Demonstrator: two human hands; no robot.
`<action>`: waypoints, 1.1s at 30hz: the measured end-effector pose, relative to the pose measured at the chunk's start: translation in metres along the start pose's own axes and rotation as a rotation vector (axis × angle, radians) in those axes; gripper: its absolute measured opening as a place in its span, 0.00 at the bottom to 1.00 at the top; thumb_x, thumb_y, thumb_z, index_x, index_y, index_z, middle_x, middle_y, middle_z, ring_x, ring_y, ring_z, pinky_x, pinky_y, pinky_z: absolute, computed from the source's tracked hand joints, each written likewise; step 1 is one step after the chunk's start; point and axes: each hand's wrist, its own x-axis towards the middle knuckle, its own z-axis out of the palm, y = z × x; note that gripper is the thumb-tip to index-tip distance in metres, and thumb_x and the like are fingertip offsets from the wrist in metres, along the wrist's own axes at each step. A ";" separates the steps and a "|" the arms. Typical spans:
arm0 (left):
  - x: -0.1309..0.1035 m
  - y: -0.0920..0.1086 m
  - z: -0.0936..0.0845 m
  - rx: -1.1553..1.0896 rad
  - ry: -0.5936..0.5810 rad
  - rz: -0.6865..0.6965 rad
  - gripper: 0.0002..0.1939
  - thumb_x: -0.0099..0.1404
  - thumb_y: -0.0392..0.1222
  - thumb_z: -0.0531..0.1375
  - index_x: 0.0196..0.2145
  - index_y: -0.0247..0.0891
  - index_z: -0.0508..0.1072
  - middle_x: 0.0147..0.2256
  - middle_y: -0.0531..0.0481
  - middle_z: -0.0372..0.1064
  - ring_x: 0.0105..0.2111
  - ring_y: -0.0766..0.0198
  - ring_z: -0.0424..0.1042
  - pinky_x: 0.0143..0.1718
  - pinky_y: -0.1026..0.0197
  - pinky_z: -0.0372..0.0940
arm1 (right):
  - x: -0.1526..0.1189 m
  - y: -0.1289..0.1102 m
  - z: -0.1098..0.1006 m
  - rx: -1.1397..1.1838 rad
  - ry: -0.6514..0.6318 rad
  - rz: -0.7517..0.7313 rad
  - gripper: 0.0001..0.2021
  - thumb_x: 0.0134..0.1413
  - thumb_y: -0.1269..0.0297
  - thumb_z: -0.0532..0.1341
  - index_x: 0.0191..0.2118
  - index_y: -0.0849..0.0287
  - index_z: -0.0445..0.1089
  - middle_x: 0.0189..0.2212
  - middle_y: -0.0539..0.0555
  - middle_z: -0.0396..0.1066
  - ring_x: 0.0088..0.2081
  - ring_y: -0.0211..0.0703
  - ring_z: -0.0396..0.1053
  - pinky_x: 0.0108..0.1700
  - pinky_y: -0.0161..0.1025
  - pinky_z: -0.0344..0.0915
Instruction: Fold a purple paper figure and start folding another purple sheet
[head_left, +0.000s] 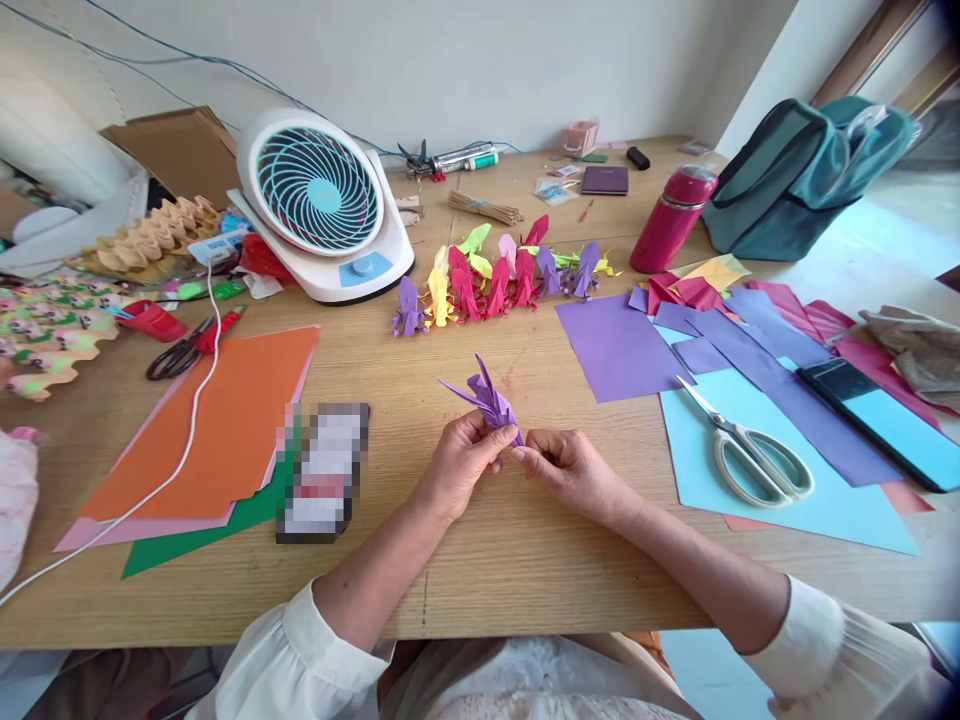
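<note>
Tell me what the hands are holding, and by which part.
A folded purple paper figure: the left hand pinches its lower part, and the right hand is closed at its bottom tip.

The left forearm [386,560] extended toward 1 o'clock; the right forearm [694,555] extended toward 10 o'clock. The left hand [466,458] was closed in a pinch, thumb directed toward 2 o'clock. The right hand [571,470] was positioned at its 3 o'clock side, fingers curled.

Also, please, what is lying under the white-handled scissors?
Under the scissors is a light blue sheet, lying partly over a salmon-coloured one. Whatever the handles and the light blue sheet cover cannot be seen.
</note>
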 end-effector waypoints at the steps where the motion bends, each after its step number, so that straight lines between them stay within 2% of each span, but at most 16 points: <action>1: 0.000 0.001 0.000 -0.027 -0.008 -0.024 0.15 0.52 0.48 0.71 0.25 0.35 0.72 0.22 0.55 0.64 0.21 0.73 0.57 0.21 0.68 0.54 | 0.000 0.000 0.000 -0.008 0.000 -0.010 0.24 0.63 0.47 0.55 0.22 0.57 0.53 0.19 0.44 0.50 0.22 0.32 0.48 0.26 0.34 0.48; 6: 0.001 0.002 -0.003 -0.078 -0.034 -0.123 0.18 0.50 0.50 0.72 0.26 0.34 0.74 0.20 0.57 0.62 0.20 0.74 0.56 0.20 0.70 0.54 | 0.000 0.002 -0.002 -0.043 -0.003 -0.044 0.23 0.63 0.50 0.56 0.22 0.57 0.51 0.19 0.44 0.49 0.22 0.32 0.47 0.25 0.34 0.47; 12: 0.004 -0.003 -0.006 0.034 0.052 -0.003 0.19 0.50 0.52 0.72 0.23 0.34 0.71 0.18 0.58 0.62 0.17 0.74 0.57 0.19 0.68 0.54 | 0.000 0.001 -0.002 -0.037 -0.049 -0.034 0.24 0.63 0.48 0.55 0.22 0.57 0.53 0.19 0.44 0.48 0.23 0.32 0.47 0.26 0.34 0.46; 17: 0.003 -0.009 -0.004 0.108 0.004 0.029 0.18 0.55 0.53 0.70 0.25 0.34 0.74 0.19 0.54 0.66 0.19 0.72 0.59 0.20 0.67 0.54 | 0.000 0.001 -0.001 0.074 -0.084 0.010 0.23 0.65 0.45 0.52 0.28 0.60 0.66 0.21 0.45 0.56 0.24 0.34 0.54 0.27 0.33 0.52; 19: 0.002 -0.011 -0.003 0.122 -0.001 0.021 0.18 0.55 0.54 0.69 0.26 0.34 0.74 0.20 0.53 0.66 0.19 0.71 0.61 0.20 0.67 0.55 | 0.001 0.000 0.000 0.085 -0.069 0.012 0.24 0.65 0.45 0.51 0.28 0.60 0.66 0.21 0.46 0.59 0.24 0.34 0.56 0.28 0.33 0.54; 22: 0.002 -0.009 -0.004 0.117 -0.015 0.012 0.19 0.54 0.55 0.69 0.26 0.34 0.75 0.21 0.53 0.66 0.20 0.70 0.61 0.21 0.67 0.57 | 0.004 0.000 0.000 0.120 -0.052 0.025 0.27 0.63 0.41 0.53 0.25 0.60 0.65 0.19 0.46 0.57 0.23 0.33 0.54 0.27 0.33 0.52; 25: 0.001 -0.001 -0.006 0.056 -0.109 0.014 0.22 0.53 0.58 0.69 0.33 0.35 0.77 0.25 0.52 0.68 0.22 0.71 0.61 0.22 0.68 0.58 | 0.005 -0.001 -0.004 0.265 -0.046 0.074 0.29 0.59 0.36 0.53 0.23 0.59 0.64 0.17 0.44 0.54 0.20 0.32 0.49 0.24 0.34 0.49; 27: 0.001 0.004 -0.007 0.000 -0.152 0.026 0.25 0.54 0.60 0.68 0.41 0.37 0.78 0.31 0.50 0.70 0.27 0.68 0.65 0.24 0.68 0.60 | 0.004 -0.002 -0.005 0.399 -0.071 0.114 0.29 0.57 0.35 0.54 0.23 0.59 0.63 0.15 0.44 0.52 0.20 0.33 0.48 0.24 0.35 0.47; 31: 0.002 0.005 -0.008 -0.168 -0.193 0.033 0.25 0.61 0.56 0.65 0.51 0.40 0.76 0.45 0.43 0.72 0.44 0.61 0.70 0.39 0.64 0.67 | 0.001 -0.002 -0.001 0.704 -0.224 0.134 0.27 0.58 0.37 0.55 0.22 0.57 0.59 0.15 0.43 0.50 0.20 0.34 0.47 0.26 0.35 0.47; 33: 0.002 0.004 -0.007 -0.295 -0.214 -0.002 0.23 0.60 0.52 0.67 0.50 0.41 0.76 0.47 0.44 0.72 0.45 0.61 0.71 0.45 0.62 0.67 | 0.000 -0.002 0.003 0.824 -0.317 0.135 0.26 0.59 0.39 0.56 0.22 0.56 0.58 0.14 0.43 0.48 0.20 0.34 0.46 0.26 0.36 0.48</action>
